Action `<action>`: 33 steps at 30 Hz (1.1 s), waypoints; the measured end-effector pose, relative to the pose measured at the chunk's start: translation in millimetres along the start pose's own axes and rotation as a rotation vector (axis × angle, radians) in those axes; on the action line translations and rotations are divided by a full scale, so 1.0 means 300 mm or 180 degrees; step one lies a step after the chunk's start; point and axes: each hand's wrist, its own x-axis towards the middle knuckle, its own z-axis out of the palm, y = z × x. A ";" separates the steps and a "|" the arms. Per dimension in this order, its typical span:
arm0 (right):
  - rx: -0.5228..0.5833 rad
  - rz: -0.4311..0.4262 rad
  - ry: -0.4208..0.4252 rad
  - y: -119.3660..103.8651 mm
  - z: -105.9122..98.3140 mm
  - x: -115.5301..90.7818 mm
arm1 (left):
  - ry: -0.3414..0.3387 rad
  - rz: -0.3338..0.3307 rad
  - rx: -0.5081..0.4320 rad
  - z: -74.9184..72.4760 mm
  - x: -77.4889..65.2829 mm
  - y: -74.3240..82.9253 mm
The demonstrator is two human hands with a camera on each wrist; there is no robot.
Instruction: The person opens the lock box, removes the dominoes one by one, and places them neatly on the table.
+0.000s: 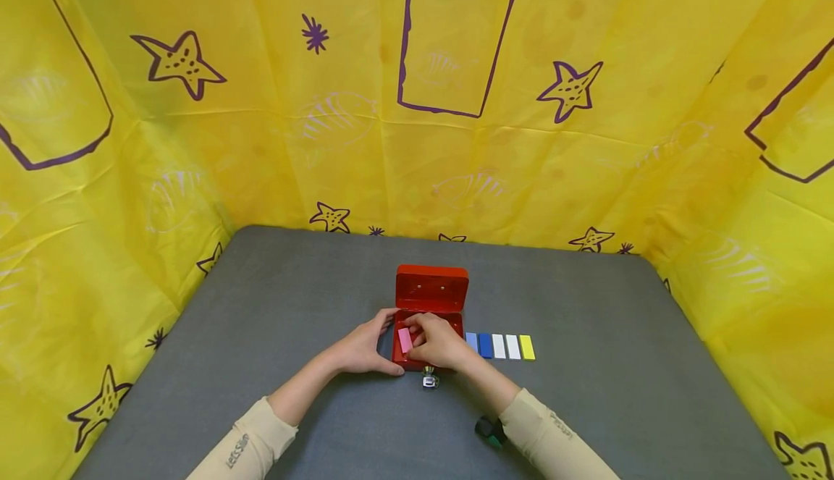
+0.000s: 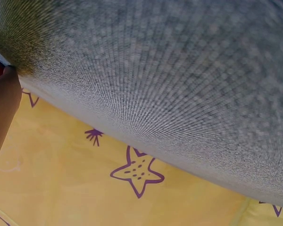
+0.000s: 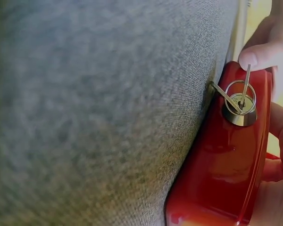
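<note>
A red metal cash box (image 1: 396, 353) stands on the grey table with its lid (image 1: 431, 289) raised. My left hand (image 1: 366, 344) holds the box's left side, thumb at the front corner and fingers toward the back. My right hand (image 1: 439, 342) reaches over the box's inside and pinches a small pink block (image 1: 405, 340). From the lock at the box's front (image 3: 217, 165) sticks a key on a ring (image 3: 245, 89). Only the edge of my left hand (image 2: 2, 110) shows in the left wrist view.
Right of the box lies a row of small blocks: light blue (image 1: 471, 341), blue (image 1: 485, 345), two white ones (image 1: 506, 347) and yellow (image 1: 527, 347). A dark object with a green part (image 1: 489, 431) is by the right sleeve. Yellow patterned cloth (image 1: 365, 154) surrounds the table.
</note>
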 end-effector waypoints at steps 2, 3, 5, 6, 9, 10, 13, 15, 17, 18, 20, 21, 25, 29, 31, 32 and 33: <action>-0.0034 -0.0010 -0.0006 -0.002 0.003 0.004 | 0.0006 0.0004 0.0015 0.001 0.000 -0.001; -0.0050 -0.0008 -0.0009 -0.003 0.003 0.006 | 0.0010 0.0003 0.0021 0.001 0.000 -0.001; -0.0105 -0.0023 -0.0003 -0.004 0.006 0.009 | 0.0016 -0.0007 0.0026 0.001 0.000 -0.001; -0.0135 -0.0039 0.0003 -0.005 0.007 0.011 | 0.0018 -0.0013 0.0033 0.001 -0.001 -0.001; -0.0203 -0.0060 0.0013 -0.005 0.010 0.014 | 0.0028 -0.0014 0.0042 0.001 0.000 0.000; -0.0222 -0.0061 0.0014 -0.005 0.011 0.015 | 0.0033 -0.0011 0.0049 0.001 0.000 0.000; -0.0279 -0.0037 0.0014 -0.006 0.013 0.017 | 0.0034 -0.0005 0.0052 0.001 0.000 0.000; -0.0333 -0.0027 0.0022 -0.007 0.016 0.019 | 0.0031 0.0000 0.0054 0.000 0.000 -0.001; -0.0388 -0.0045 0.0042 -0.007 0.017 0.021 | 0.0024 0.0004 0.0060 0.000 -0.001 -0.002; -0.0411 -0.0060 0.0052 -0.007 0.019 0.022 | 0.0023 0.0005 0.0062 0.000 -0.001 -0.002; -0.0433 -0.0100 0.0073 -0.006 0.021 0.023 | 0.0020 0.0010 0.0068 0.000 -0.001 -0.002; -0.0438 -0.0124 0.0085 -0.004 0.022 0.023 | 0.0019 0.0009 0.0072 0.000 -0.001 -0.001; -0.0411 -0.0142 0.0088 -0.003 0.023 0.023 | 0.0010 0.0005 0.0060 0.000 0.000 0.001; -0.0372 -0.0151 0.0088 -0.008 0.018 0.019 | 0.0006 0.0006 0.0064 0.000 -0.001 0.003; -0.0354 -0.0200 0.0104 -0.007 0.016 0.016 | 0.0009 0.0015 0.0071 0.000 -0.001 0.002; -0.0348 -0.0240 0.0118 -0.005 0.016 0.015 | 0.0011 0.0018 0.0074 0.000 -0.001 0.002; -0.0343 -0.0275 0.0133 -0.004 0.016 0.013 | 0.0010 0.0026 0.0080 0.000 -0.001 0.002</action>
